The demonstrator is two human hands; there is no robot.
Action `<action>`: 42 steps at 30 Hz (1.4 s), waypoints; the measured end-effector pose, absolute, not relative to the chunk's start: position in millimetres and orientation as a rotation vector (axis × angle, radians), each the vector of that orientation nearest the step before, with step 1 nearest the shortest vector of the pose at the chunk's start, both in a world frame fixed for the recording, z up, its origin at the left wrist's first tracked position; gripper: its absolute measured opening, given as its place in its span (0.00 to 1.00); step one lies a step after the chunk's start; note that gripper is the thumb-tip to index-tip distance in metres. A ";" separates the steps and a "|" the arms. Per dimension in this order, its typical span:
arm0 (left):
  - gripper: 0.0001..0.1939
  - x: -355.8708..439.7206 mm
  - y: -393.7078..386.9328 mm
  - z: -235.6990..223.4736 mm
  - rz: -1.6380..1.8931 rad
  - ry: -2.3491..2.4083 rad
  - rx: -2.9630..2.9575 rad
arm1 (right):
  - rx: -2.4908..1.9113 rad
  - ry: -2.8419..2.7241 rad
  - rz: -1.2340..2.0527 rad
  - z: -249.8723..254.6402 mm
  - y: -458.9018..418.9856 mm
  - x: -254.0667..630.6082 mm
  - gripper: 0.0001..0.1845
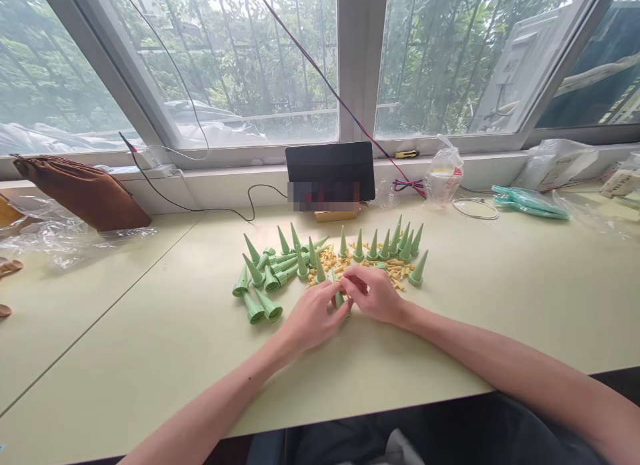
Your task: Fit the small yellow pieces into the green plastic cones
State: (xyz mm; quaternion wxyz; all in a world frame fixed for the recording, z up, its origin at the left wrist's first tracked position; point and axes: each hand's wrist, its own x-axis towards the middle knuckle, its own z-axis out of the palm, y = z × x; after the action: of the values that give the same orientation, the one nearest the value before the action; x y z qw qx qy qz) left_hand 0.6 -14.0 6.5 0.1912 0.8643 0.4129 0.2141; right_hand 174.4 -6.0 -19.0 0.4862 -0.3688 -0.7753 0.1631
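Observation:
My left hand [313, 313] is closed around a green plastic cone [339, 301], which stands nearly upright between thumb and fingers. Close beside it, my right hand [375, 293] pinches at the upper part of that cone; whatever its fingertips hold is hidden. Several more green cones [359, 247] stand point up in a loose row beyond the hands. To the left, others lie on their sides [254, 309], their hollow ends showing. Small yellow plugs [399, 273] are scattered in a pile among the cones.
A dark-screened tablet [330, 165] leans by the window sill behind the cones. On the left is a brown leather bag [85, 191] with clear plastic wrap. A bagged cup [444, 178], a white cable [475, 210] and a teal pouch [531, 203] lie at the back right.

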 end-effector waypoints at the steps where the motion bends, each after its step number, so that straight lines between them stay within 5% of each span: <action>1: 0.11 0.5 -14.0 6.5 0.601 1.160 2.426 | -0.897 -1.888 0.397 -19.0 -5.9 174.4 0.07; 15: 0.12 -0.5 -15.0 6.3 0.562 1.149 2.448 | -0.907 -1.936 0.458 -19.2 -4.5 177.0 0.09; 42: 0.07 -3.4 -4.1 0.4 1.079 1.176 2.127 | -0.998 -1.856 0.456 -10.7 -3.5 181.9 0.07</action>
State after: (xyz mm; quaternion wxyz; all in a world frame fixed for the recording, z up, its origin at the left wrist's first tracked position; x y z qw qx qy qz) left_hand -3.4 -4.1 0.4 0.2387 0.7768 0.4294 0.3940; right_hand 181.9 -3.5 -10.7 0.4731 -0.4080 -0.7583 0.1863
